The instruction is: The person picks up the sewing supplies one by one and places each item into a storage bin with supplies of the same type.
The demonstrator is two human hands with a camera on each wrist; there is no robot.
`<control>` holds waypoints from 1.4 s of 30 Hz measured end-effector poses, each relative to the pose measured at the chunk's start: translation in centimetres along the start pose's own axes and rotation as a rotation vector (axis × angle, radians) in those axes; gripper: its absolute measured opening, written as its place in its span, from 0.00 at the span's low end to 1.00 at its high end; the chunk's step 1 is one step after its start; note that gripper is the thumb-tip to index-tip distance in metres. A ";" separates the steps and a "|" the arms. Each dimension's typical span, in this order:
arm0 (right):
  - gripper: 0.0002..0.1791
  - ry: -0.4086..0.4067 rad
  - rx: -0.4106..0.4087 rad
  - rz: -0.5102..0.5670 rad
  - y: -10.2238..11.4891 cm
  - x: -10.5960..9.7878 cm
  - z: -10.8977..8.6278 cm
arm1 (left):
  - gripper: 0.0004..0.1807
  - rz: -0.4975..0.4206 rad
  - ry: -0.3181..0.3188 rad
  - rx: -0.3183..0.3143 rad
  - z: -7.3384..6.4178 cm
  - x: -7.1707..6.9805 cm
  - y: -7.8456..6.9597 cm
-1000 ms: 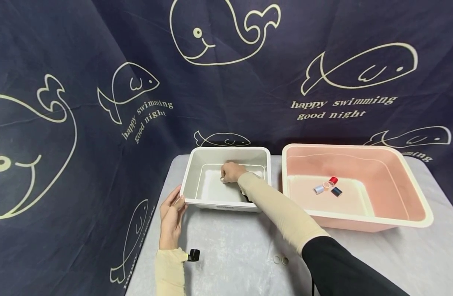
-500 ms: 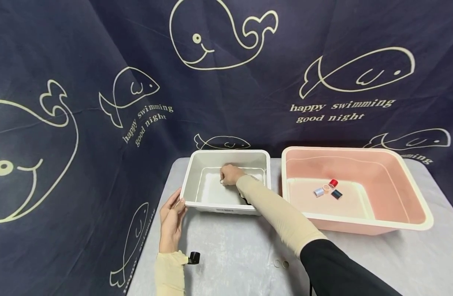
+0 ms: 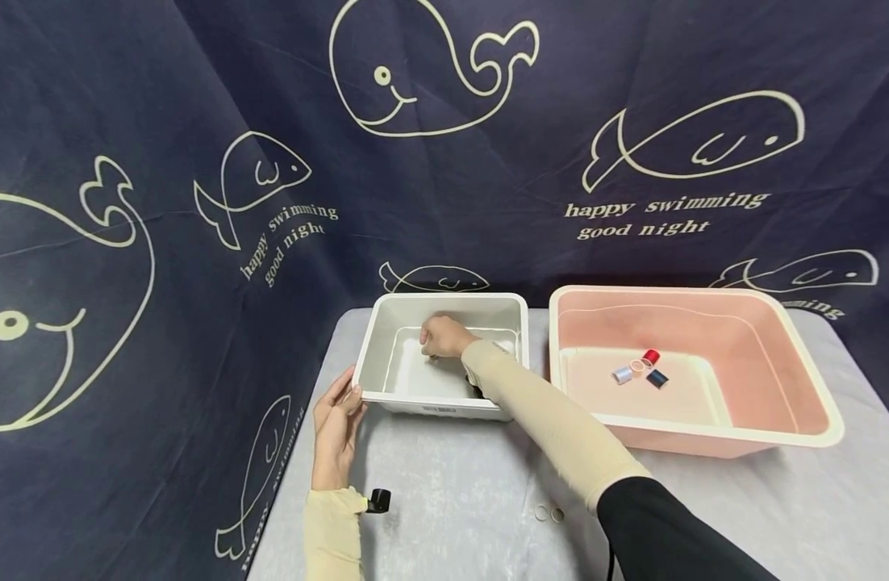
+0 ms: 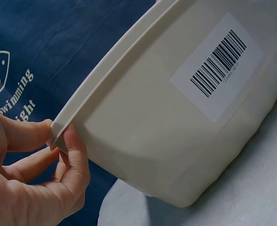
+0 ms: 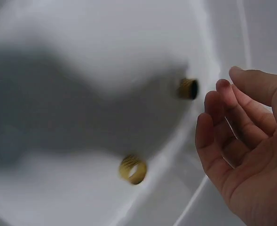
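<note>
My left hand (image 3: 334, 424) pinches the front left corner of a pale grey plastic bin (image 4: 143, 108) between thumb and fingers. Inside that bin is my right hand (image 3: 444, 336). In the right wrist view its fingers (image 5: 232, 125) are loosely bent, with the thumb apart and nothing held between them. Just off the fingertips lies a gold dimpled ring thimble (image 5: 187, 89), its dark opening facing the hand. A second gold thimble (image 5: 134, 170) is on the bin floor farther down in that view.
To the right stands a larger pink bin (image 3: 786, 363) holding a red thread spool (image 3: 651, 357), a dark spool (image 3: 657, 378), a pale spool (image 3: 623, 374) and a small pale orange ring (image 3: 637, 365). Two thin rings (image 3: 541, 512) lie on the grey tablecloth (image 3: 444, 492) in front.
A small ring showed at my right fingertips earlier; now those fingers are loosened and hold nothing. The right hand has shifted slightly left. The left hand stays on the bin corner.
</note>
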State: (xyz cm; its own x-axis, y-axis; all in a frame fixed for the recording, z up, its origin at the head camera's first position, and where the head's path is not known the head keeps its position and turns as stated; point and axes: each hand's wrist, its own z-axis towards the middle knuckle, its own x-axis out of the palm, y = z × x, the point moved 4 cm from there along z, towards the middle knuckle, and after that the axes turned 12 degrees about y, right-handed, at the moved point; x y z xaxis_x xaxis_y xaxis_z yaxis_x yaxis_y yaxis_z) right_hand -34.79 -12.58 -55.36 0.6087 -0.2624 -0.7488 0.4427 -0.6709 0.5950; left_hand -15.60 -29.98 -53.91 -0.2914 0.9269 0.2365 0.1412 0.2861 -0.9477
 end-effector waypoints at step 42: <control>0.09 -0.251 -0.384 0.212 9.3 -5.4 -8.8 | 0.27 -0.001 -0.018 -0.008 -0.1 0.0 0.2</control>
State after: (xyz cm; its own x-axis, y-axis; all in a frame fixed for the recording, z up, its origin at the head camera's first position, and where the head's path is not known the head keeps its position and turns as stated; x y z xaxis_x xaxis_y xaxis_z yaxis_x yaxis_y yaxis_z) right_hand -28.17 -11.28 -43.25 0.5556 -0.5555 -0.6187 0.5650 -0.2937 0.7711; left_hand -15.49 -29.92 -54.07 -0.3082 0.9223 0.2331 0.1487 0.2887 -0.9458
